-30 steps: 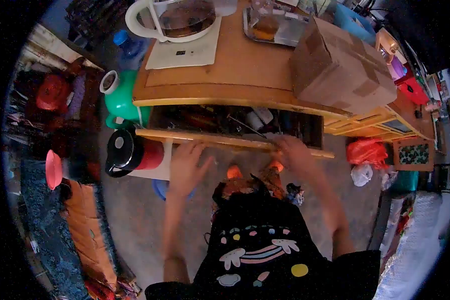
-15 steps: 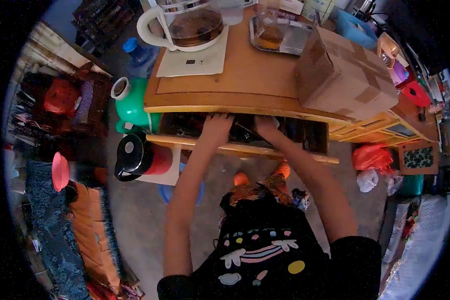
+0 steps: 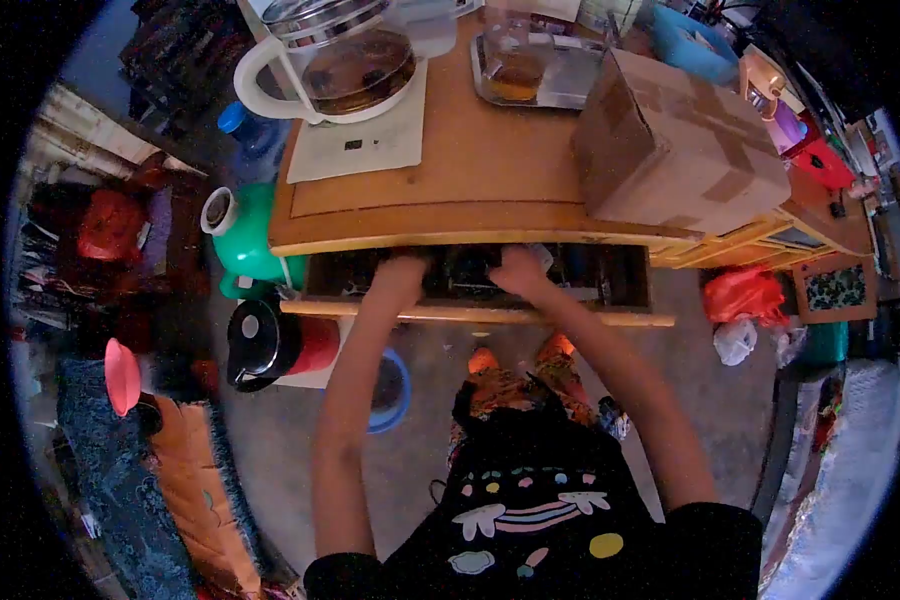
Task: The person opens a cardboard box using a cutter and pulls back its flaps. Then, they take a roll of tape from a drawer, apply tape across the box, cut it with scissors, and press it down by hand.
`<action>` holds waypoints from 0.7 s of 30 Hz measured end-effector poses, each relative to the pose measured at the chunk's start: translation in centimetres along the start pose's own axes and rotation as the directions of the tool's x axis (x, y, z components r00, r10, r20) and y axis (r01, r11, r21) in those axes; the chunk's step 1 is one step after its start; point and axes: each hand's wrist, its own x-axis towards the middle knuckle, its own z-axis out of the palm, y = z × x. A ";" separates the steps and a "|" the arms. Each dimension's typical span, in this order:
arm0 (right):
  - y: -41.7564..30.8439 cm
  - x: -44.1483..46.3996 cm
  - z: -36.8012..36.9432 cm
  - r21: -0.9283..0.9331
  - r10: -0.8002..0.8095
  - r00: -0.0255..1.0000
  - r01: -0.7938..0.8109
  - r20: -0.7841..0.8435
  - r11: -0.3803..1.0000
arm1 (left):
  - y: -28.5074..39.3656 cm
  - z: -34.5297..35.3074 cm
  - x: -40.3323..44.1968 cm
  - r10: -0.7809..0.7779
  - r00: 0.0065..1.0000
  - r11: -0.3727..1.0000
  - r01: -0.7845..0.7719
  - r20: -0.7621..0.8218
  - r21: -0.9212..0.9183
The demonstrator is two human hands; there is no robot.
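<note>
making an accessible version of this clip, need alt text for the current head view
A person's left hand and right hand reach into a pulled-out, cluttered drawer in a wooden cabinet. On top are a glass pot and a cardboard box.

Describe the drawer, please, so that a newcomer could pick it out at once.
Find the wooden table bearing a carton. Below its near edge juts the open drawer; unlike the red jug nearby, it has the left hand and right hand inside.

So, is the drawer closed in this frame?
No, the drawer stands pulled out from the wooden cabinet, with the left hand and right hand both in its opening.
</note>
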 end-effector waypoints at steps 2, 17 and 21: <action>0.3 0.2 -0.1 0.126 0.028 0.998 -0.036 0.063 0.991 | -0.6 -1.1 -0.7 0.062 0.996 0.987 -0.051 0.067 -0.155; 0.1 -3.2 -2.4 0.541 -0.111 0.994 0.105 -0.021 0.834 | 0.2 -2.6 -0.6 0.131 0.975 0.809 0.000 0.181 -0.587; 0.5 -3.7 -2.2 0.468 -0.085 0.996 0.073 0.005 0.880 | 1.3 -1.5 -0.3 0.215 0.977 0.703 -0.159 -0.006 -0.693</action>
